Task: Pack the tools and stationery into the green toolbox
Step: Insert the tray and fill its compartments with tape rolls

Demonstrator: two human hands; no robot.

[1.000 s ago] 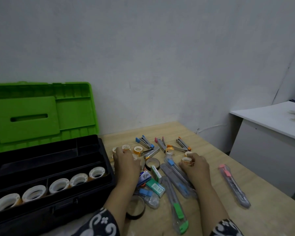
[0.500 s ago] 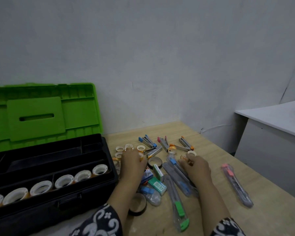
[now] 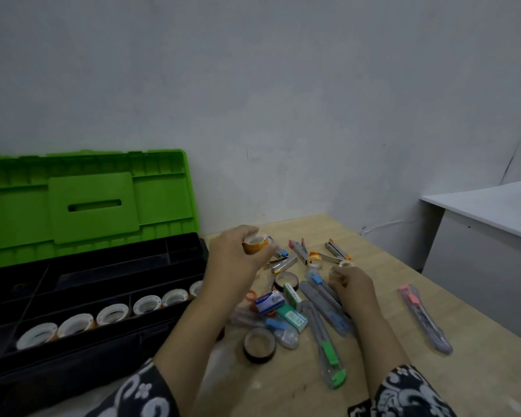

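The left hand point(image 3: 235, 260) is raised above the counter point(image 3: 388, 296) with its fingers curled round a small orange-cored tape roll point(image 3: 255, 242), held just beside the right end of the green toolbox point(image 3: 88, 203). The right hand point(image 3: 351, 284) sits low among the loose items, fingers bent around what looks like another small tape roll point(image 3: 345, 264), though the view there is too blurred to be sure of the grip.

The toolbox stands open at the left, green lid upright, black tray showing a front slot lined with a row of tape rolls point(image 3: 112, 313) on edge. The roll in the left hand should be light and stiff, a card core under slick film; a pinch across the rim or a finger through the core would hold it well, and it will likely roll if set down on its edge outside a slot.

Still on the counter lie several utility knives point(image 3: 325, 314), one pink knife point(image 3: 423, 319) well apart to the right, a few staplers point(image 3: 298, 249), small staple boxes point(image 3: 292, 316) and two dark tape rolls point(image 3: 259, 344). The knives are long, hard and smooth, best taken round the middle of the body.

The counter is pale wood with a dull, slightly scuffed face. It meets a plain grey wall, and a white cabinet point(image 3: 478, 236) stands to the right under dim light.
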